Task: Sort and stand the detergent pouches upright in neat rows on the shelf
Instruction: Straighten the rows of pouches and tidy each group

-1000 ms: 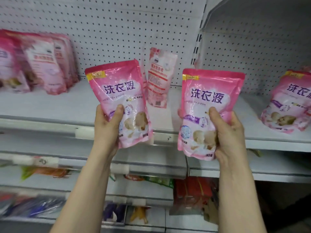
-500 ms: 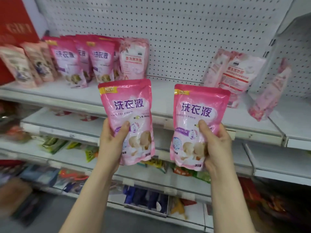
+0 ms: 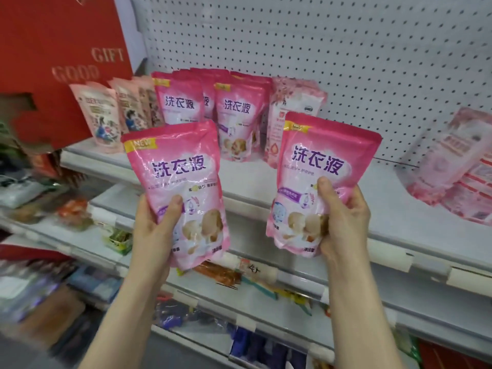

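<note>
Red gift box (image 3: 53,62) far left, cut off, larger than earlier. Two pink pouches held before the shelf (image 3: 253,177): left hand (image 3: 153,235) grips left pouch (image 3: 178,169), thumb across front, other fingers hidden; right hand (image 3: 346,222) grips right pouch (image 3: 316,161) likewise. Standing pouches (image 3: 234,110) behind overlap, count unclear; rightmost pouches (image 3: 447,161) blurred.

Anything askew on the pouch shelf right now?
Yes: the pale pouches at the right end of the shelf lie slumped and tilted, unlike the upright pink rows at back left. Nothing looks spilled or torn.
</note>
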A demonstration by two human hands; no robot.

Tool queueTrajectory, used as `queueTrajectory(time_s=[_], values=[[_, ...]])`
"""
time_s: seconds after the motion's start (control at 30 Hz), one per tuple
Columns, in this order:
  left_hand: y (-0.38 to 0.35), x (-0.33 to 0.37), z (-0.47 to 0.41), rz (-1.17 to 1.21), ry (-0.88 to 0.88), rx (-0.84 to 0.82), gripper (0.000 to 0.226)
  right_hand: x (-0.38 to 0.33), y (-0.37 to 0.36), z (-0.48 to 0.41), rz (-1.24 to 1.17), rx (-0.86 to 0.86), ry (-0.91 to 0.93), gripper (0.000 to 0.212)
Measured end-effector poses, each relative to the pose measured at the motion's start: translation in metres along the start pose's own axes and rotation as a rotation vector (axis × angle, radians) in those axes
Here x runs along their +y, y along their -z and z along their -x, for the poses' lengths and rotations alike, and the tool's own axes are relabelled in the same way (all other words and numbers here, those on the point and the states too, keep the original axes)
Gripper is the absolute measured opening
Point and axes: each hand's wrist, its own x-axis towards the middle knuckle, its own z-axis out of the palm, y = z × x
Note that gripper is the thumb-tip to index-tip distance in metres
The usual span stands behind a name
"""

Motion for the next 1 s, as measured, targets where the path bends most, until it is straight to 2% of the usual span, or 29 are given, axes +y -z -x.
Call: queueTrajectory(time_s=[0.07,0.23,0.4,0.63,0.7,0.9,0.97,1.0], values=[[0.01,0.004,-0.032,-0.007,-0.038,0.021,0.031,0.012,-0.028,-0.021,-0.022,-0.003,0.018,0.016],[0.029,0.013,-0.112,-0.004,-0.085,0.046,0.047,0.044,-0.101,-0.073,-0.055,-0.038,0.107,0.022],[0.047,0.015,-0.158,-0.005,-0.111,0.047,0.046,0.078,-0.159,-0.118,0.004,-0.062,0.155,0.026],[0.066,0.012,-0.208,-0.016,-0.052,-0.03,0.051,0.119,-0.189,-0.136,0.118,-0.045,0.08,0.048],[0.069,0.012,-0.22,-0.028,-0.037,-0.065,0.054,0.113,-0.191,-0.132,0.128,-0.044,0.115,0.046],[0.079,0.011,-0.244,-0.002,0.02,-0.146,0.055,0.049,-0.215,-0.127,0.49,-0.044,0.524,0.023],[0.082,0.01,-0.248,0.016,0.038,-0.163,0.055,0.033,-0.23,-0.132,0.714,-0.067,0.572,0.01],[0.083,0.01,-0.249,0.023,0.042,-0.172,0.055,0.028,-0.237,-0.136,0.827,-0.088,0.555,0.01]])
